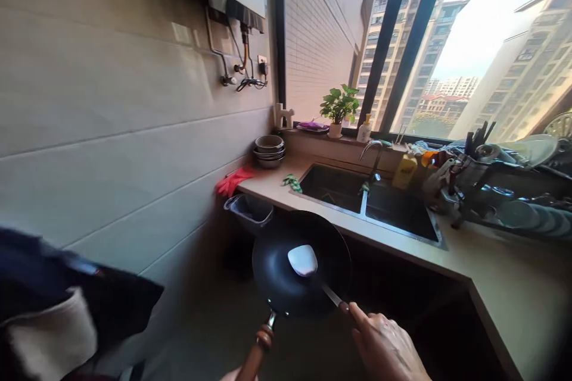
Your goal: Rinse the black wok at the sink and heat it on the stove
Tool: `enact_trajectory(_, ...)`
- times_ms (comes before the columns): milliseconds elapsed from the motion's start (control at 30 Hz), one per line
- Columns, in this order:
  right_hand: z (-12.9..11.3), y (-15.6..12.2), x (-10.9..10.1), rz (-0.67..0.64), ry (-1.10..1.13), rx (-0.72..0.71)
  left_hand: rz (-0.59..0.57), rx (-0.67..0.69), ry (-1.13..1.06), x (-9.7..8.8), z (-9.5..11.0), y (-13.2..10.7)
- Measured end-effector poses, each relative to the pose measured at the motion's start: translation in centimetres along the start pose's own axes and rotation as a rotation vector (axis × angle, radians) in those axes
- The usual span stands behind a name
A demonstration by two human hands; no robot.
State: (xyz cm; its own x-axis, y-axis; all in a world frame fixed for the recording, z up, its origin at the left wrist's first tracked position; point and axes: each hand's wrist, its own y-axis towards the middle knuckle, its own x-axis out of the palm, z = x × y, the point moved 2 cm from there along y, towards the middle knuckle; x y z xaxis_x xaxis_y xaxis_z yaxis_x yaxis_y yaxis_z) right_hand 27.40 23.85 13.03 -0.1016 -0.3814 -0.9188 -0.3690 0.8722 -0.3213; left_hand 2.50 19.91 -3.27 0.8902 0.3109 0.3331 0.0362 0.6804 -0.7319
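Observation:
A black wok [286,286] with a wooden handle [254,357] hangs in the air in front of the counter. My left hand [230,375] is closed around that handle at the bottom edge, and only a sliver of it shows. In my right hand [386,342] is a spatula [303,260], gripped by its handle. Its pale, wide head lies over the inside of the wok; whether it touches the surface I cannot tell. Nothing else shows inside the wok.
Ahead is the double sink [363,202] with a faucet [373,158]. A bin [250,211] hangs at the counter's left end, below red gloves [235,180] and stacked bowls [269,152]. A crowded dish rack [513,190] stands right. Dark cloth [111,297] hangs left.

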Motion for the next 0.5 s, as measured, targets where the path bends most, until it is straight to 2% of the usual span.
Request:
enact_trajectory(167,3.5,7.5,-3.9,-0.013,0.039,0.036,-0.098,0.031,0.098,7.2,7.2,8.9)
enact_trajectory(267,7.3,11.6,-5.5,-0.007,0.114,-0.029,-0.141,0.042,0.144,10.7,10.6,13.8)
enact_trajectory(367,13.4,16.8,-7.7,0.102,0.309,-0.083,-0.158,0.068,0.158,13.8,13.4,18.4)
enact_trajectory(433,18.7,21.6,-9.6,0.224,0.402,-0.037,-0.161,0.089,0.158,15.9,15.0,21.1)
enact_trajectory(500,24.3,27.5,-11.4,0.334,0.400,0.071,-0.158,0.108,0.158,17.9,16.5,23.6)
